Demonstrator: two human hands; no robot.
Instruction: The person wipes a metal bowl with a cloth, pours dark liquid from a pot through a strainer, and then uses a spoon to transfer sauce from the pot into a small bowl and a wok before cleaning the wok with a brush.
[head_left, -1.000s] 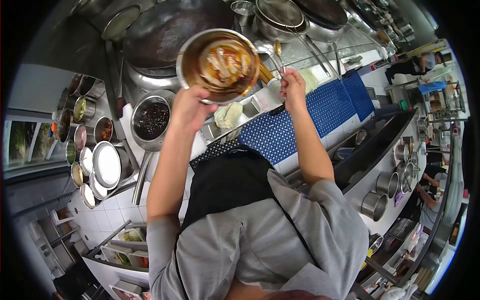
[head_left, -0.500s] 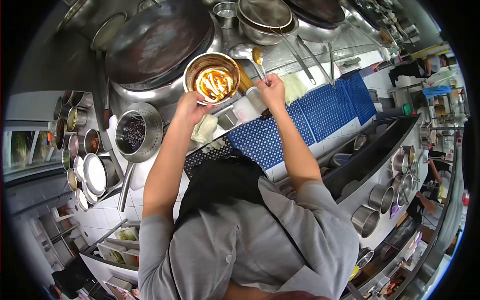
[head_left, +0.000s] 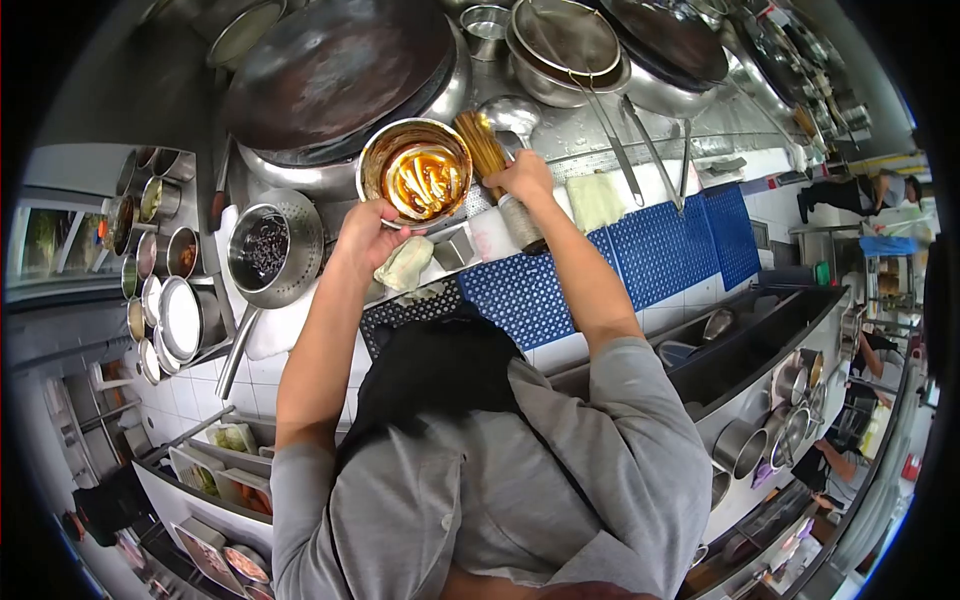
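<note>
At the far left of the frame a row of small steel condiment pots [head_left: 150, 250] runs down the edge of the counter, some lidded, some showing sauces. Just right of them sits a steel colander [head_left: 270, 255] with dark contents, its long handle pointing toward the lower left. Below, at lower left, trays of cut vegetables [head_left: 225, 465] stand on a lower shelf.

The left hand [head_left: 368, 235] is near the upper centre, fingers curled around the near rim of a round metal bowl [head_left: 415, 175], which it grips. The bowl, smeared inside with orange-brown sauce and pale strips, is held tilted just in front of the large dark wok [head_left: 335, 70] filling the upper left centre. A crumpled pale cloth [head_left: 405, 265] lies just below the hand.

Right of the bowl, the right hand [head_left: 520, 180] is closed around the upper part of a bamboo brush [head_left: 500, 170], whose bristle bundle rises beside the bowl's rim and whose handle angles down past the wrist. A steel ladle [head_left: 515, 115] lies just above the hand. Further right, a wire strainer [head_left: 570, 40] rests in a steel basin at the top, a folded cloth [head_left: 592, 200] lies on the ledge, and blue perforated mats [head_left: 650, 240] cover the counter edge. At far right, other people work in the background, too small to describe.
</note>
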